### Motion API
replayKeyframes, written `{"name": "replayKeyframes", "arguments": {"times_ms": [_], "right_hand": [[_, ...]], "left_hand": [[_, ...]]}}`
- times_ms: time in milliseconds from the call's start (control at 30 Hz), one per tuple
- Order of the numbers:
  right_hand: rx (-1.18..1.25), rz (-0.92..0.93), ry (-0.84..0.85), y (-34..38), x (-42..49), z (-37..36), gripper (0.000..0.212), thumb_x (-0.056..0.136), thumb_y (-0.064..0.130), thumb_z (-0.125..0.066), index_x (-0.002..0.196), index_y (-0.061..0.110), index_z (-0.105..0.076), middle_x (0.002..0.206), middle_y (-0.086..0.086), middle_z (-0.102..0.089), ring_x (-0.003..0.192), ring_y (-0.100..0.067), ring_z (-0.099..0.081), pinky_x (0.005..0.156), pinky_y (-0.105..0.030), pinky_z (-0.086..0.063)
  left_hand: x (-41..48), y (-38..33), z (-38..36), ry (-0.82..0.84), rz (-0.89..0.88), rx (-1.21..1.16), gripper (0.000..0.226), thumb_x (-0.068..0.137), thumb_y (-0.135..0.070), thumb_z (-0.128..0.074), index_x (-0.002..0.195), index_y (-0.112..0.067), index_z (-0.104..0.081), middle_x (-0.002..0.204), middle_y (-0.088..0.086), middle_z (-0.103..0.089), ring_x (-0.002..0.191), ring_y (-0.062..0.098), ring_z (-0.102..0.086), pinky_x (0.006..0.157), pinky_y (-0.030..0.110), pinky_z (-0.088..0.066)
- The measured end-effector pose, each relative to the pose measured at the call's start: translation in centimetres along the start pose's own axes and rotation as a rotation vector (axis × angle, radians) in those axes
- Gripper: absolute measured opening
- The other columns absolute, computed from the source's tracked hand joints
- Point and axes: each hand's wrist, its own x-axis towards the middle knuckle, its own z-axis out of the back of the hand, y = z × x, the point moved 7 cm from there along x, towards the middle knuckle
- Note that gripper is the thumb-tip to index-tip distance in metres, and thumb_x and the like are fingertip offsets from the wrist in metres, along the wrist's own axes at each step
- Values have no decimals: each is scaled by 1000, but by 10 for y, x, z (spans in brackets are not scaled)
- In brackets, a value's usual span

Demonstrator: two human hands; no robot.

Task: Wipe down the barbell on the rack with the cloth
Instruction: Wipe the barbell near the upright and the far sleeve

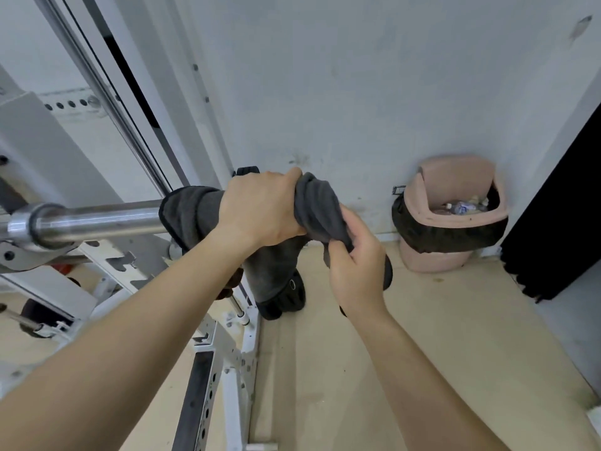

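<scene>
A steel barbell (97, 219) lies across the white rack, its sleeve end pointing right. A dark grey cloth (192, 209) is wrapped over that end, and part of it hangs down below the bar. My left hand (260, 209) grips the cloth around the bar from above. My right hand (356, 265) sits just right of and below it, pinching the bunched end of the cloth. The tip of the bar is hidden under the cloth and my hands.
The white rack frame (227, 353) stands below and to the left, with black weight plates (286, 297) at its foot. A pink bin (452, 216) with a black liner stands against the grey wall at the right. A black curtain (559, 222) hangs at the far right.
</scene>
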Motion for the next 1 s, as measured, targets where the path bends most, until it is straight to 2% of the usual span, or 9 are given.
{"name": "replayKeyframes", "arguments": {"times_ms": [133,267,400,533,667,767,833,933,1000], "right_hand": [[49,0,83,7,0,-7,72,85,-5,-42,147,32,-47,85,14,-65,59,-8,-50,60,-23,-42],[-277,134,81,12,4,-8,71,83,-3,-43,148,23,-45,106,-3,-70,88,-20,-63,76,-26,-48],[-222,147,105,16,4,9,68,81,-4,-41,142,21,-54,97,9,-68,72,-1,-53,69,-15,-42],[-302,172,228,12,10,-5,72,81,0,-39,150,21,-41,142,4,-54,129,-14,-50,103,-31,-45],[-399,135,145,6,12,10,64,78,9,-37,138,22,-56,115,3,-63,106,-15,-54,82,-27,-43],[-184,70,135,14,7,8,64,81,6,-40,141,24,-54,118,12,-60,109,-15,-56,90,-31,-46],[-160,57,164,23,-5,-8,73,87,-3,-45,153,26,-36,137,18,-48,129,-11,-47,106,-30,-41],[-606,228,152,27,-14,-27,86,88,4,-56,159,17,-10,166,1,-18,152,-21,-14,121,-40,-26],[-936,348,103,29,-6,-26,90,86,16,-62,159,12,-11,167,-4,-11,152,-33,-11,121,-46,-23]], "left_hand": [[1,1,0,-22,20,26,57,72,-76,-59,88,-23,-45,65,-7,-53,58,23,-56,47,29,-27],[-1,-3,3,-37,29,57,62,69,-82,-56,89,-24,-47,64,-8,-53,55,20,-51,46,26,-22],[-2,-3,6,-58,42,77,56,72,-75,-59,94,-24,-49,66,-10,-50,55,19,-44,46,25,-18],[-3,-5,8,-63,39,78,56,73,-75,-58,92,-24,-47,70,-10,-54,54,17,-41,45,25,-12],[-2,-3,5,-31,48,68,56,73,-75,-58,94,-24,-49,70,-9,-56,56,19,-46,49,28,-24],[-3,-2,5,-26,52,71,55,74,-74,-59,93,-23,-48,70,-7,-56,56,20,-48,48,28,-24],[-2,-2,4,-7,40,52,54,74,-72,-59,90,-23,-43,69,-7,-54,56,20,-50,47,27,-24],[-2,0,3,31,2,19,50,74,-65,-61,90,-22,-42,73,-7,-56,60,20,-54,46,27,-22],[-4,2,2,10,-21,38,45,74,-60,-61,91,-21,-45,73,-6,-56,58,19,-53,46,26,-21]]}}
